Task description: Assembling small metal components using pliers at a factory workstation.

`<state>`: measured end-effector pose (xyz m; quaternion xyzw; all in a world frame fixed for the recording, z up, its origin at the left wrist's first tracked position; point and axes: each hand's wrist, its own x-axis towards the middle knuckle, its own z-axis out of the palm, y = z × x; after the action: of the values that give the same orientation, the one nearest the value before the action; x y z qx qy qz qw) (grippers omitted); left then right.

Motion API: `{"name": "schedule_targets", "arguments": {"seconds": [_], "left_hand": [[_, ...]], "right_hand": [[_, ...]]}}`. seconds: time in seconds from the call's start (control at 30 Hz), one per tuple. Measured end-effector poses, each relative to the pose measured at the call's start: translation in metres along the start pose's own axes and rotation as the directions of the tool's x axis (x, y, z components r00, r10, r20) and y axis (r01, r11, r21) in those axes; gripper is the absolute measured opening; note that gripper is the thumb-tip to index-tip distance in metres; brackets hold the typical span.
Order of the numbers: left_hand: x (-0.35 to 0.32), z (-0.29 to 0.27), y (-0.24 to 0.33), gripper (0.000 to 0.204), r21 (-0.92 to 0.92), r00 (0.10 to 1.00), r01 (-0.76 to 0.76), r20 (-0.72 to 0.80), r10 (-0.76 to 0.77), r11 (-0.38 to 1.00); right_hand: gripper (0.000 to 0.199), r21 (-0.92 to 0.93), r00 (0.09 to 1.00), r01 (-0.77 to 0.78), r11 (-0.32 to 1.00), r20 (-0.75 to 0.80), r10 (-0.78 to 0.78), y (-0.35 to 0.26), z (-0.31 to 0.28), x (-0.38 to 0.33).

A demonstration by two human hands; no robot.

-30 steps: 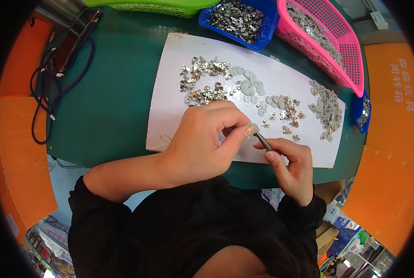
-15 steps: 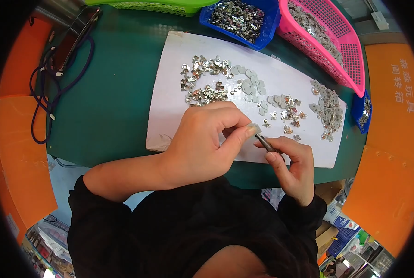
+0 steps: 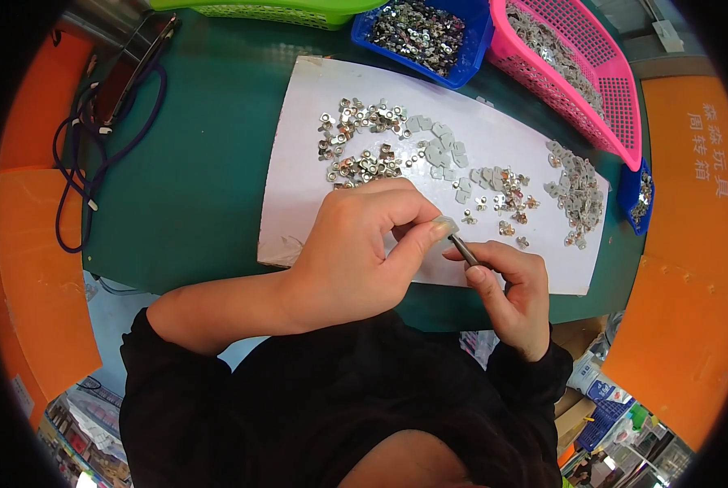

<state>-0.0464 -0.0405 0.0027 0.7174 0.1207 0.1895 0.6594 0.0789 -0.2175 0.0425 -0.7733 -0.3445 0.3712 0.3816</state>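
Between thumb and index finger, my left hand (image 3: 372,240) pinches a small pale grey plastic piece (image 3: 448,224). My right hand (image 3: 517,297) is closed round a slim dark metal rod-shaped tool (image 3: 464,250), whose tip meets the underside of that piece; what exactly the tip touches is too small to tell. Both hands are over the near edge of a white board (image 3: 299,163). Beyond them on the board lie shiny metal clips (image 3: 364,167), loose grey plastic pieces (image 3: 441,150), and a group of small metal and plastic parts (image 3: 510,195).
A heap of grey parts (image 3: 577,195) lies at the board's right. Behind stand a blue bin (image 3: 478,41) of metal bits, a pink basket (image 3: 624,106) and a green basket (image 3: 299,12). A small blue tray (image 3: 649,203) sits far right; a dark cord (image 3: 160,89) loops at left on the green table (image 3: 209,163).
My right hand has shifted very slightly left with the metal tool. My left hand and the plastic piece stay practically where they were.
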Motion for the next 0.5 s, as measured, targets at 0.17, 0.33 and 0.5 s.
{"name": "schedule_targets", "arguments": {"seconds": [0.17, 0.33, 0.5], "left_hand": [[-0.0001, 0.0012, -0.0014, 0.007, 0.001, 1.000, -0.009, 0.002, 0.009, 1.000], [-0.0010, 0.0014, -0.0008, 0.008, -0.016, 1.000, 0.001, -0.003, -0.001, 1.000], [0.0008, 0.0011, 0.0001, 0.008, -0.029, 1.000, 0.025, 0.005, -0.025, 0.999]], "right_hand": [[0.031, 0.005, 0.998, 0.053, 0.999, -0.041, -0.053, 0.0052, 0.0032, -0.0004], [0.031, -0.043, 0.998, 0.053, 0.998, -0.031, -0.054, 0.0051, 0.0017, -0.0001], [0.031, -0.053, 1.000, 0.003, 0.999, -0.002, -0.003, 0.0038, -0.0006, 0.0004]]}}
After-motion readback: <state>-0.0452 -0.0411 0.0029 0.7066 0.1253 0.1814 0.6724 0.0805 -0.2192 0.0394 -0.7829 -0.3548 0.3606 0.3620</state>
